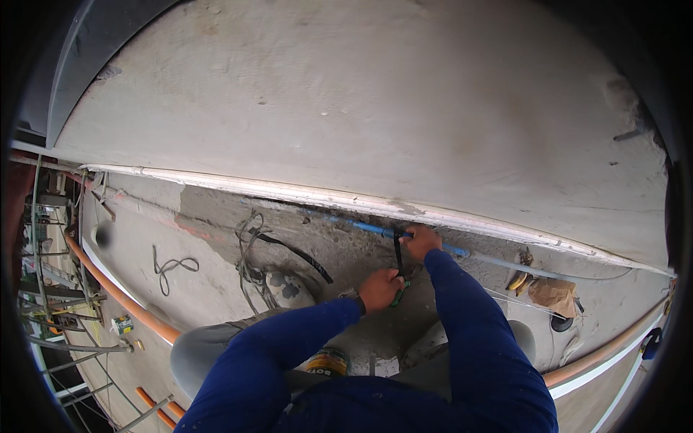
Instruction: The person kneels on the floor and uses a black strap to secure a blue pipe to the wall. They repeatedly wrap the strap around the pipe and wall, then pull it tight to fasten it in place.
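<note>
A blue pipe point(367, 226) runs along the foot of the pale wall, in rough, dug-up ground. My right hand point(422, 243) is closed around it, beside a narrow black strip that crosses the pipe. That strip runs down to my left hand point(381, 290), whose fingers are wrapped around a green-handled tool point(401, 291). Green shows below the fingers; the tool's exact kind is unclear, and my fingers cover part of it. To the right of my right hand the blue pipe meets a thinner grey pipe point(505, 265).
Tangled grey cord point(249, 252) and a black strap point(299, 257) lie left of my hands. A labelled can point(328, 362) stands between my knees. Brown paper point(554, 296) and bananas point(517, 280) lie at right. An orange pipe point(123, 291) edges the ledge, with scaffolding point(54, 317) beyond.
</note>
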{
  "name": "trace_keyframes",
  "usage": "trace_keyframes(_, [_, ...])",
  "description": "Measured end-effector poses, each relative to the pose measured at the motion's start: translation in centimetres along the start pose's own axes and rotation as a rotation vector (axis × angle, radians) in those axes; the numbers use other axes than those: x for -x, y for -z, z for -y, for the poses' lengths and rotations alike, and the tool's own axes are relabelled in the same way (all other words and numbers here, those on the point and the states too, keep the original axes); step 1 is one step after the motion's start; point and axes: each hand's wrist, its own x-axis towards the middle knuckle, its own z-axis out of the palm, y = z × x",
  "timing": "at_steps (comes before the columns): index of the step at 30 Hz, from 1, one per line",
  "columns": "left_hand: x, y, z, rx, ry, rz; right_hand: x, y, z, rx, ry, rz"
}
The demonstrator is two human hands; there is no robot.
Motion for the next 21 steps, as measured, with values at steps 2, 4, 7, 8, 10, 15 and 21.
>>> trace_keyframes(2, [-0.2,0.1,-0.9,0.052,0.018,0.008,0.2,0.2,0.2,-0.003,0.001,-0.012])
trace_keyframes(4, [-0.7,0.5,-2.6,0.066,-0.035,-0.036,0.0,0.2,0.1,0.001,-0.004,-0.002])
trace_keyframes(7, [-2.7,1.9,-4.3,0.094,-0.113,-0.077,0.1,0.6,0.1,0.008,0.008,-0.018])
trace_keyframes(8, [-3.5,2.4,-4.5,0.104,-0.140,-0.089,0.2,0.9,0.3,0.011,0.020,-0.029])
trace_keyframes(10, [-5.0,2.8,-4.6,0.139,-0.171,-0.132,-0.4,0.6,-0.2,0.031,0.051,0.000])
trace_keyframes(15, [-8.0,3.3,-4.4,0.408,-0.022,-0.180,-0.3,0.4,-0.4,-0.005,0.080,-0.040])
trace_keyframes(21, [-9.4,3.1,-4.9,0.528,0.001,-0.198,0.0,0.9,-1.0,-0.097,0.084,-0.029])
